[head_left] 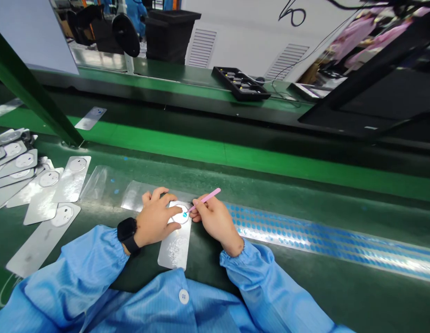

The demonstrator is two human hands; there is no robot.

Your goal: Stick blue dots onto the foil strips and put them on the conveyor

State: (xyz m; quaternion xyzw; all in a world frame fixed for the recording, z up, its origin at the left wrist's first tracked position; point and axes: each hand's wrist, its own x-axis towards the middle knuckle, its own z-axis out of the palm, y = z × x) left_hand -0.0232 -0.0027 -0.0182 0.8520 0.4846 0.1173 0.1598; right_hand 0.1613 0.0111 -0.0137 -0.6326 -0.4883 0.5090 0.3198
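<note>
Right grip [213, 222] pinching pink tweezers [208, 196] at a blue dot [184, 214] on a silver card [175, 247]; left grip [154, 219] spread, pinning it. Risk, I'd say: a tip slip creases the dot.

Left hand [155, 218] lies spread, right hand [215, 223] pinches.

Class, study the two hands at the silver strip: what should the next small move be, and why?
Probably the right hand should ease the pink tweezers to settle the small blue dot inside the white ring. The tweezer tip is right at the dot, and the left hand already steadies the silver strip.
</note>
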